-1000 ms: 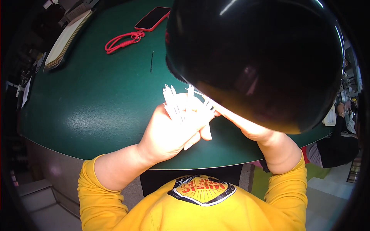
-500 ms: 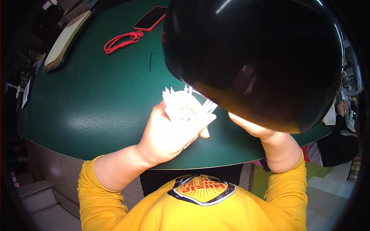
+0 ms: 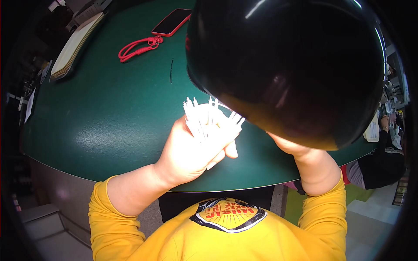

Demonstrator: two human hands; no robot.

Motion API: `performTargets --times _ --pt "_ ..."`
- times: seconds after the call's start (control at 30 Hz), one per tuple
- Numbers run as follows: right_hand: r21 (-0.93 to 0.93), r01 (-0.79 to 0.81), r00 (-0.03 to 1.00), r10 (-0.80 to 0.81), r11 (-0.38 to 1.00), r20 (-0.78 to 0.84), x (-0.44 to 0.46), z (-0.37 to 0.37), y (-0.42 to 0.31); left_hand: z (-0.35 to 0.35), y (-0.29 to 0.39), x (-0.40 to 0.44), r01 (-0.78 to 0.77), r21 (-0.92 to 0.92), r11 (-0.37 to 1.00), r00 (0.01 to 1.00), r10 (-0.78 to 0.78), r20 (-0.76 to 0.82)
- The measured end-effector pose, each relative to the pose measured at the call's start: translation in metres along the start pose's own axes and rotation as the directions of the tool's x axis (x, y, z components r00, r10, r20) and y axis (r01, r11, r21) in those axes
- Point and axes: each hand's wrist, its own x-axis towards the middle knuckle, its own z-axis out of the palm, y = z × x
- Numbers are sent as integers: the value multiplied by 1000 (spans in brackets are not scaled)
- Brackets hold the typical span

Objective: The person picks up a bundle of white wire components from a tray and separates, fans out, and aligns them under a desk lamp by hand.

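My left hand [image 3: 187, 150] is closed around a bundle of thin white sticks [image 3: 197, 117] with narrow tips, above the table. They fan out in a loose ring, and strong light bleaches them so that their exact kind cannot be made out. My right hand [image 3: 291, 144] is to the right, mostly behind a big glossy black lamp shade [image 3: 283, 65]. The shade covers its fingers, so whether they hold anything is hidden. Bright light falls on my left hand from under the shade.
On the green table [image 3: 109, 100] lie a phone [image 3: 172, 22] in a red case with a red wrist strap [image 3: 133, 51] and a thin dark strip [image 3: 171, 71]. A paper stack [image 3: 76, 45] sits at the far left. A person's dark sleeve [image 3: 381, 148] shows at the right.
My right hand has drawn slightly to the right, further from my left hand. My left thumb and fingers have shifted a little around the white sticks.
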Motion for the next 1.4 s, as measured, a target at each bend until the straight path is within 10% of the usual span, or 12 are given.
performTargets --times 1.03,1.23,1.4 --pt "-232 146 989 -150 962 1 6 8 -12 -3 -6 -3 -89 8 996 994 88 65" --pt "142 -71 991 87 987 -104 1 8 -9 -1 -3 -3 -72 41 997 997 70 45" --pt "-123 149 980 -163 981 -115 4 10 -9 -2 -7 -2 -217 132 967 975 207 87"
